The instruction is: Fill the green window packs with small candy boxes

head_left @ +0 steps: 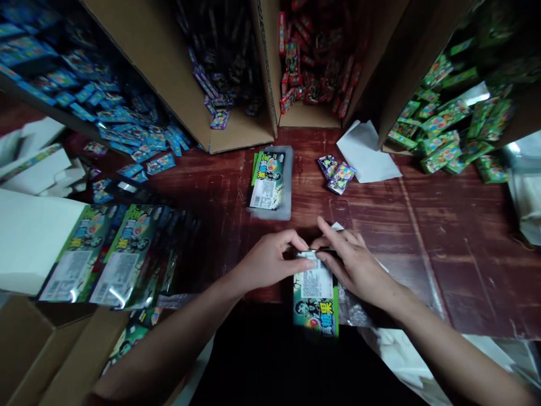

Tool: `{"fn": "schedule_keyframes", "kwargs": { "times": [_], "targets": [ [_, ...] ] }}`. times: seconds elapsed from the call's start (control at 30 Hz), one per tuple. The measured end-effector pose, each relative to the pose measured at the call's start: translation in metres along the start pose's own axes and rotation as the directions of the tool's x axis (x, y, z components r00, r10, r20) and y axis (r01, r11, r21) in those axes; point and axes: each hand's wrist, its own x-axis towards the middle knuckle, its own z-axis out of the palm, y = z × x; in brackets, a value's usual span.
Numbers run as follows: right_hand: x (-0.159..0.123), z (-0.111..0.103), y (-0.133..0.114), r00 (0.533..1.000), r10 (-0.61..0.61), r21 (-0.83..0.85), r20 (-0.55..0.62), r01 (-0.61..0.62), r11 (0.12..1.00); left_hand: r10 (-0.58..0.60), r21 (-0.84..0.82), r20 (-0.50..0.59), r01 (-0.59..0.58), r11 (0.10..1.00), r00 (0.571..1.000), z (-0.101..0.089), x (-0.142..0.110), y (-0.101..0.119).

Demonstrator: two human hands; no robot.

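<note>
While left grip (273, 256) pinches printed packet (316, 290) | right grip (353, 260) apparently pinches likewise

Clock centred on held packet (316, 288): left hand (270, 259) and right hand (355, 262) both pinch its 12 o'clock edge, label up. Second packet (267, 183) flat on table (422, 242) at 11. Few loose purple boxes (340, 178) between 12 and 1. Red boxes (291, 56) in carton at 12, green boxes (442, 152) at 1. Row of packets (116, 262) between 9 and 10.
</note>
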Motion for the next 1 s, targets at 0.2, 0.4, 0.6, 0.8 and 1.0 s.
{"fn": "schedule_keyframes", "kwargs": {
  "times": [0.2,0.4,0.6,0.8,1.0],
  "targets": [
    [-0.015,0.008,-0.005,0.832,0.356,0.451,-0.426,-0.145,0.880,-0.125,-0.285,-0.479,-0.020,0.958,0.869,-0.040,-0.019,-0.021],
    [-0.007,0.050,-0.029,0.653,0.612,0.746,-0.446,-0.107,0.658,-0.238,-0.570,-0.600,-0.199,0.797,0.764,-0.017,-0.050,-0.035],
    [0.007,0.036,-0.026,0.693,0.498,0.701,-0.522,0.016,0.713,-0.047,-0.229,-0.374,-0.043,0.973,0.926,0.014,-0.063,-0.039],
    [-0.003,0.040,-0.025,0.741,0.403,0.631,-0.537,0.036,0.775,0.075,-0.228,-0.090,-0.094,0.969,0.993,0.020,-0.048,-0.021],
    [-0.021,0.068,-0.033,0.698,0.525,0.715,-0.488,-0.026,0.698,0.005,-0.145,0.077,0.007,0.989,0.997,0.015,-0.047,-0.029]
  ]
}}
